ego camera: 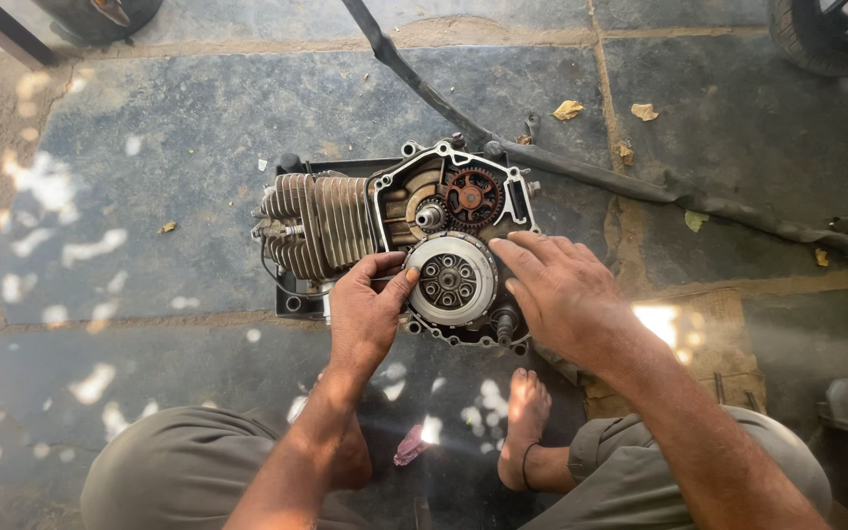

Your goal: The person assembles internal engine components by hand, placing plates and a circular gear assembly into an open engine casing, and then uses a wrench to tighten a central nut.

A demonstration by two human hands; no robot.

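Nearest the camera are the person's bent knees in grey-green trousers and a bare foot [525, 422] flat on the stone floor [169, 147], seen from above as they squat.

Just beyond, both hands work on a small motorcycle engine [395, 231] lying on its side in a shallow black tray [291, 299] near the middle of the floor. The side cover is off. A round silver clutch assembly [450, 279] faces up, with a rusty red gear [471, 196] just behind it and the finned cylinder [318, 224] to the left.

The left hand [365, 314] pinches the clutch's left rim, its grip narrow, thumb and fingertips closed on the edge. The right hand [561, 294] lies open, fingers spread wide, touching the clutch's right rim and the casing beside it; it holds nothing.

To seat or turn the clutch well, it seems wise to press evenly from both sides, keep it square to the shaft, and steady the casing so the engine does not rock in the tray.

A limp black rubber tube [581, 167] trails across the floor behind the engine. A tyre [826, 39] shows at the far right corner, and dry leaves [568, 110] lie scattered.
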